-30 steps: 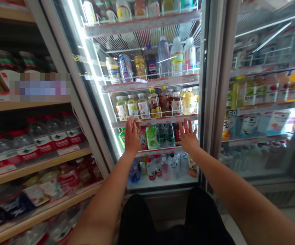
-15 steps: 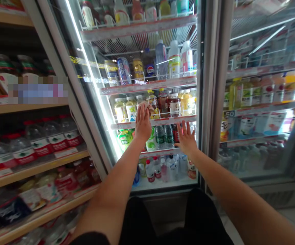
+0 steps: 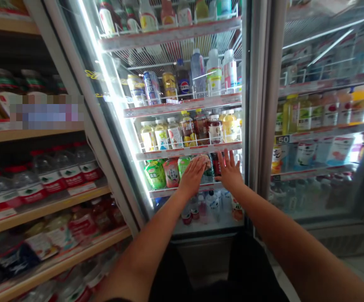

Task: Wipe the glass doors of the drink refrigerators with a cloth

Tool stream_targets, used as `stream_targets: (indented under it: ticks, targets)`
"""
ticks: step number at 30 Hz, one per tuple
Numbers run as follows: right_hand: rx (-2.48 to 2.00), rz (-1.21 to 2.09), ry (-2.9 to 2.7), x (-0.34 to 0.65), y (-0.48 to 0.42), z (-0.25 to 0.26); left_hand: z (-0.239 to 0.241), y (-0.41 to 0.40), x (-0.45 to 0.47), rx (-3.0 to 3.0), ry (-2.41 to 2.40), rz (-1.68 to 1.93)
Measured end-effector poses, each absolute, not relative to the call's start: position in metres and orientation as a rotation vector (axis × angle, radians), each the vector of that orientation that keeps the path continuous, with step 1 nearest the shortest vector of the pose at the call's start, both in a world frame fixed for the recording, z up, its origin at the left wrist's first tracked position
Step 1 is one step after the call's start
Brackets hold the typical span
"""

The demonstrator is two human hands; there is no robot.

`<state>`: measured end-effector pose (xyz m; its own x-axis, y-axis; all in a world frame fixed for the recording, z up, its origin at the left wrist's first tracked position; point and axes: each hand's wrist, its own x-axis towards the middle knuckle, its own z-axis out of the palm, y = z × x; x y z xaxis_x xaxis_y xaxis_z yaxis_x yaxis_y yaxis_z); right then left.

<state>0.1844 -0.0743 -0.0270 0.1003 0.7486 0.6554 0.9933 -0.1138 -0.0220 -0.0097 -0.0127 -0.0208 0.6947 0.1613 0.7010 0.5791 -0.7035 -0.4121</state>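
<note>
A glass cooler door (image 3: 197, 228) stands in front of me, with lit shelves of drinks behind it. My left hand (image 3: 192, 178) lies over a crumpled pinkish-brown cloth (image 3: 205, 160) and presses it to the glass, at the height of the shelf of green and pink packs. Most of the cloth is hidden under the palm; its edge shows past the fingertips. To the right of it, my right hand (image 3: 231, 171) rests with spread fingers on the glass, near the door's right frame, holding nothing.
Wooden shelves of red-capped bottles (image 3: 51, 174) run along the left. A metal frame (image 3: 262, 105) separates this door from a second cooler (image 3: 323, 130) on the right, also stocked with bottles. My dark-clad knees (image 3: 247, 260) are close below the door.
My left hand has moved down and to the right across the glass with the cloth, closer to my right hand. The right hand has stayed in place.
</note>
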Motion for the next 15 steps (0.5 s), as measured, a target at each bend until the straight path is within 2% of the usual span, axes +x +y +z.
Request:
stream_targets:
  ticks: [9, 15]
  targets:
    - [-1.939, -0.645, -1.709, 0.184, -0.075, -0.026, -0.116, -0.020, -0.025, -2.344, -0.552, -0.645]
    - [-1.925, -0.669, -1.703, 0.185, -0.074, -0.028, -0.151, -0.023, -0.049, -2.395, -0.579, -0.553]
